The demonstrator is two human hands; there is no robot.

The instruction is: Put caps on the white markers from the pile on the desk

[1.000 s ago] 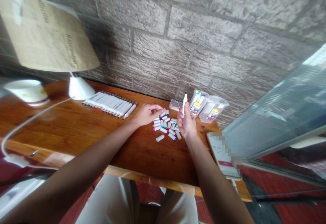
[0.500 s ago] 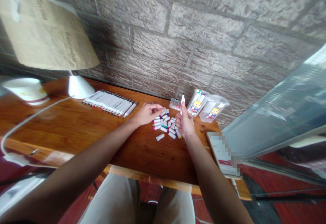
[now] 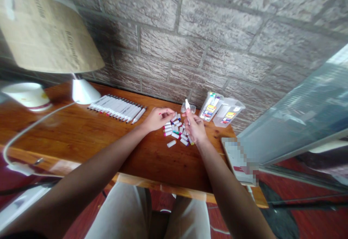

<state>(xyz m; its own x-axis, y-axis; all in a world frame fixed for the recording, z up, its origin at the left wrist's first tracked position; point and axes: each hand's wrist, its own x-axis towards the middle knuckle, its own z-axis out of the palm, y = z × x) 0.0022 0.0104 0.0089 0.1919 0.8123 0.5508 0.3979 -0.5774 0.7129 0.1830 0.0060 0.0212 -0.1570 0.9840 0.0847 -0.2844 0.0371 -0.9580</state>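
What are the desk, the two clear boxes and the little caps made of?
The desk looks like varnished wood: orange-brown, slightly glossy, with dark knots. The boxes look like clear, hard plastic; contents show through one. The caps are probably smooth moulded plastic: evenly shaped, white with coloured ends.

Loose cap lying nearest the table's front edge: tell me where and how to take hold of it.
Pinch the cap across its long sides at mid-length, probably best from above and the near side. It is short, lies on its side, and sits apart from the pile of caps behind it.
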